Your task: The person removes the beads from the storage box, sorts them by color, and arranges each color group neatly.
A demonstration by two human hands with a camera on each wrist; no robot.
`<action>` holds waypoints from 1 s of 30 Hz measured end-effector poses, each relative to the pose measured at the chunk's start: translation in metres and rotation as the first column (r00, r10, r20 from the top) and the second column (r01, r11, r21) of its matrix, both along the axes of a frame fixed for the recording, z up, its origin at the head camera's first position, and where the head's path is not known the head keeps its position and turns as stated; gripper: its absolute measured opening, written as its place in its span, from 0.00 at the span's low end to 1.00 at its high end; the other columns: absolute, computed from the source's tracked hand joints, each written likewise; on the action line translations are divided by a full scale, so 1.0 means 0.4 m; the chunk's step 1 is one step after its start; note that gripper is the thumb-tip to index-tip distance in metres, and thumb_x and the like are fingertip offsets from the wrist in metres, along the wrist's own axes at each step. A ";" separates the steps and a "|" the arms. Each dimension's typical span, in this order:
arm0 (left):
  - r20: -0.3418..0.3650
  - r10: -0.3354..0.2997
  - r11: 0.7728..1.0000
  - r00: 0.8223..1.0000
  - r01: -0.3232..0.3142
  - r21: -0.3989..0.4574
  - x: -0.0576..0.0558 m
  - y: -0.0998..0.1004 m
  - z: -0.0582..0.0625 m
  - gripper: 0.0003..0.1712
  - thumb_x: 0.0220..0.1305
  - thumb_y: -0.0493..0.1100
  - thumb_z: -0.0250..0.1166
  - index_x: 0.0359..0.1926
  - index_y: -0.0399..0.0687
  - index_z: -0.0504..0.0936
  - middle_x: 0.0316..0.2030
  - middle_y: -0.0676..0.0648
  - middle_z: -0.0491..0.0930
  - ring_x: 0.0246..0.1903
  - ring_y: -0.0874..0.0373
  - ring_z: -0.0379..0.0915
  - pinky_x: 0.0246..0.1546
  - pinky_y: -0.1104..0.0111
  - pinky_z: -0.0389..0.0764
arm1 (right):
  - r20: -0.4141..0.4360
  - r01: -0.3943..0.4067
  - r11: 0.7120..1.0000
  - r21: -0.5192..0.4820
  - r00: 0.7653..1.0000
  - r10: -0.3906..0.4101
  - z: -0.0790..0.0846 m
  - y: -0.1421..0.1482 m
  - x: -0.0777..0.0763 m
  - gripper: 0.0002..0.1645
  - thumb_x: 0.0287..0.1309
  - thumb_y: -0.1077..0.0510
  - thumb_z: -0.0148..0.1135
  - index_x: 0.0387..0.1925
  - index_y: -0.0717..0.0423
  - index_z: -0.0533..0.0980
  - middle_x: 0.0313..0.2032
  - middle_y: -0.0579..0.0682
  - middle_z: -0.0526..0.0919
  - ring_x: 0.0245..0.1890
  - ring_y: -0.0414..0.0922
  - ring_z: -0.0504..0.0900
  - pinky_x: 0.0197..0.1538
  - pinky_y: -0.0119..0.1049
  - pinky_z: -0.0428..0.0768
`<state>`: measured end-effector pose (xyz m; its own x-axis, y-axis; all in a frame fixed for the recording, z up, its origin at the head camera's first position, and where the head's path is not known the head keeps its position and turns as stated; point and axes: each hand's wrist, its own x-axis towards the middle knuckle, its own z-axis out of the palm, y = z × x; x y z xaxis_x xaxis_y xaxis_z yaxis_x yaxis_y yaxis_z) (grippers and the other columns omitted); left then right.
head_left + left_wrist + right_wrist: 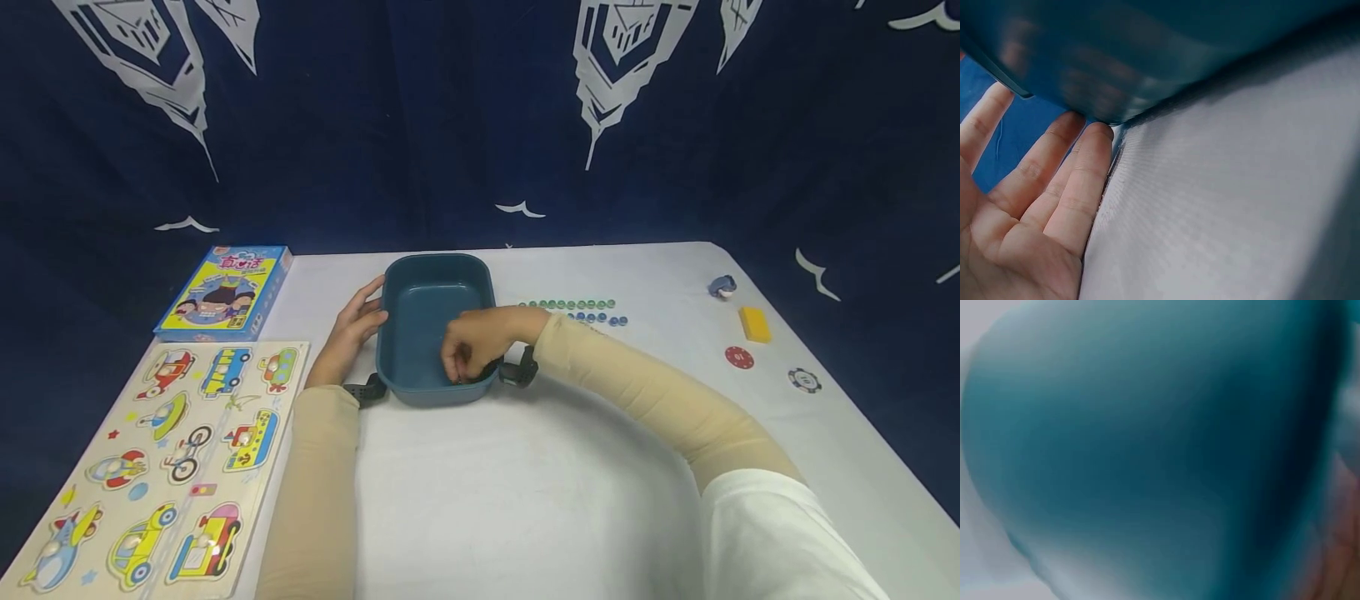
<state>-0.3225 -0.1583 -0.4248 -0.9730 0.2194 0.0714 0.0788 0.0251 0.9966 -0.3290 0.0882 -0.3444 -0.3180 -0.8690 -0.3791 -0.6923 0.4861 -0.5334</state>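
Observation:
A deep teal plastic box stands on the white table. My left hand is at its left side; in the left wrist view the fingers are extended, with their tips at the box wall. My right hand reaches over the right rim into the near right corner, fingers curled and pointing down. Something dark shows under those fingers, but I cannot tell whether they hold anything. Right of the box lie a row of small green beads and a row of blue beads, partly covered by my right arm.
At the left lie a wooden puzzle board with vehicle pieces and a blue-yellow card box. Along the right are a small blue figure, a yellow block, a red chip and a black-and-white chip. A navy curtain hangs behind.

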 end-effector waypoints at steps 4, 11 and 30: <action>0.009 0.001 1.000 1.000 -0.001 -0.007 0.001 0.006 0.003 0.38 0.68 0.44 0.55 0.78 0.60 0.57 0.71 0.38 0.64 0.71 0.46 0.58 0.71 0.49 0.56 | 0.066 0.050 0.980 -0.192 0.997 -0.037 0.015 0.040 -0.002 0.10 0.51 0.71 0.66 0.34 0.56 0.85 0.30 0.45 0.86 0.32 0.39 0.83 0.40 0.33 0.83; 0.004 -0.006 1.000 1.000 0.006 -0.009 0.001 0.006 0.003 0.38 0.69 0.44 0.55 0.78 0.59 0.56 0.70 0.37 0.63 0.71 0.46 0.58 0.72 0.49 0.56 | 0.149 0.147 0.889 -0.434 0.985 -0.091 0.059 0.117 0.019 0.06 0.56 0.67 0.68 0.37 0.58 0.84 0.34 0.50 0.86 0.33 0.45 0.84 0.40 0.40 0.84; -0.012 -0.018 1.000 1.000 0.017 -0.024 0.010 0.004 0.003 0.38 0.70 0.42 0.53 0.78 0.60 0.54 0.71 0.37 0.61 0.71 0.43 0.57 0.72 0.48 0.55 | 0.317 0.564 0.409 -0.717 0.787 -0.530 0.012 0.446 0.054 0.08 0.56 0.73 0.64 0.39 0.67 0.80 0.36 0.52 0.85 0.37 0.46 0.84 0.43 0.34 0.84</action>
<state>-0.3184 -0.1566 -0.4236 -0.9681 0.2381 0.0778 0.0915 0.0470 0.9947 -0.3072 0.2667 -0.3397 -0.8356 -0.4683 0.2873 -0.4038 0.1689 -0.8991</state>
